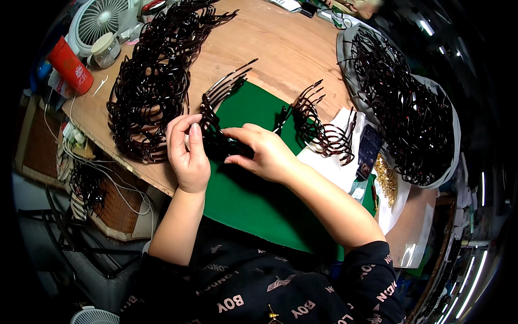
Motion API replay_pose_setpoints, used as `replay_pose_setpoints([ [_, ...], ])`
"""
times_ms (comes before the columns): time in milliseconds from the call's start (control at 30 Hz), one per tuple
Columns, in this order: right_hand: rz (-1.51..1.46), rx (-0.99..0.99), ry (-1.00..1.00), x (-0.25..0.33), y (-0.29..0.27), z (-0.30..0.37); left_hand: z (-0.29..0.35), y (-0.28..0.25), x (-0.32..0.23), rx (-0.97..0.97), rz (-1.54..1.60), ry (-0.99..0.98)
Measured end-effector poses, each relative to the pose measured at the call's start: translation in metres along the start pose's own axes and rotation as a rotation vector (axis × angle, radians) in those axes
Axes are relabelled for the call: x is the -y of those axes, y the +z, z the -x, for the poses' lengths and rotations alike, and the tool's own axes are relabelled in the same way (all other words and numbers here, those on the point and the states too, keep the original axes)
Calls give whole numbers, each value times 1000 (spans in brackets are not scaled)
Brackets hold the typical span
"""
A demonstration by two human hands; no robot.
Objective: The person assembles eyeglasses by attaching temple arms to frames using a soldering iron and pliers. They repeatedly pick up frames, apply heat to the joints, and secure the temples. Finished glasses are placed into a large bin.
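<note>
Over a green mat (259,216) my two hands are held close together. My right hand (264,153) pinches a dark, glossy piece that looks like an eyeglass frame (224,144); my fingers and its dark colour hide most of its shape. Beside it, my left hand (189,154) has thumb and fingertips brought together, and whatever lies between them is too small to make out. Just beyond my hands a row of dark eyeglass frames (224,89) stands with thin arms pointing up. Another bunch of dark frames (324,135) rests at the mat's right edge, partly on white paper (339,121).
A long heap of dark frames (151,97) covers the table's left side. Grey bags (456,143) full of dark pieces stand at right. Near them are a phone (368,151) and small gold parts (386,181). A fan (102,21), jar (105,51) and red cup (70,65) stand far left.
</note>
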State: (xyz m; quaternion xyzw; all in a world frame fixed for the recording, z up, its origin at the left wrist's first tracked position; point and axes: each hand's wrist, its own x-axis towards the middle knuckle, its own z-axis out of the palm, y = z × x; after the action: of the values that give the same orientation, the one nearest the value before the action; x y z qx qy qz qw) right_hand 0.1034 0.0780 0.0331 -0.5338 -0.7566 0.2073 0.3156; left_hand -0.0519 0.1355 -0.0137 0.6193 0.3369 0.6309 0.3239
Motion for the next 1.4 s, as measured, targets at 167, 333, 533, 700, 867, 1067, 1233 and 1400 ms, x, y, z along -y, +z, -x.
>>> replay_pose_setpoints([
  [167, 155, -3, -26, 11, -30, 12, -1, 2, 0, -1, 7, 26],
  [333, 526, -223, 131, -10, -112, 26, -3, 0, -9, 28, -17, 18],
  [533, 604, -61, 298, -72, -138, 76, -4, 6, -7, 86, 7, 12],
  [700, 361, -10, 492, -67, -140, 70, 0, 9, -1, 97, 21, -10],
  [867, 560, 158, 508, -36, -136, 59, -1, 13, 2, 96, -29, 99],
  [1067, 818, 115, 582, -49, -109, 49, 1, 15, 11, 111, -124, 77],
  [1233, 862, 103, 649, -54, -106, 39, 2, 17, 10, 149, -66, 9],
  [1400, 767, 325, 915, -73, -128, 18, 5, 17, 2, 158, 0, 72],
])
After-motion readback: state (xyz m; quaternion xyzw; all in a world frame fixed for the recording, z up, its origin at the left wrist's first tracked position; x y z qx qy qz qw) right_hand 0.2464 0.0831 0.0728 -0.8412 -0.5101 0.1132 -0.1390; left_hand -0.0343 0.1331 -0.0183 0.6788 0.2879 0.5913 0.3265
